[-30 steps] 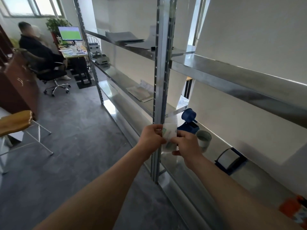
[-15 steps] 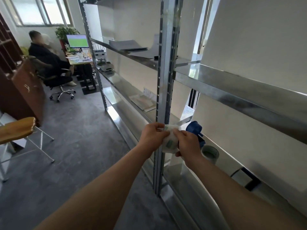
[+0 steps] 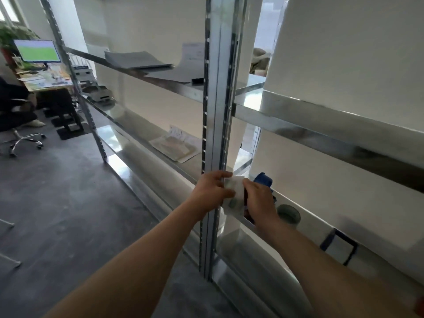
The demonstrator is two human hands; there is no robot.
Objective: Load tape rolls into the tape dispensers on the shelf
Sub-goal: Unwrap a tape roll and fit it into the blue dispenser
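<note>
Both my hands meet in front of the metal shelf upright, gripping a pale, translucent tape roll (image 3: 234, 193) between them. My left hand (image 3: 212, 191) holds its left side and my right hand (image 3: 260, 201) its right side. Just behind my right hand a blue tape dispenser (image 3: 263, 180) stands on the shelf (image 3: 305, 228), mostly hidden. To the right of it another tape roll (image 3: 288, 214) lies on the shelf. Further right stands a dark blue-framed dispenser (image 3: 339, 246).
The steel upright (image 3: 218, 134) rises directly behind my left hand. Papers (image 3: 176, 145) lie on the shelf bay to the left, and grey folders (image 3: 137, 59) on the shelf above. A desk with a monitor (image 3: 36, 51) and a seated person's office chair (image 3: 18, 125) stand far left.
My view has swung right and nearer to the shelf. Both hands stay closed on the tape roll, working it slightly between the fingers.
</note>
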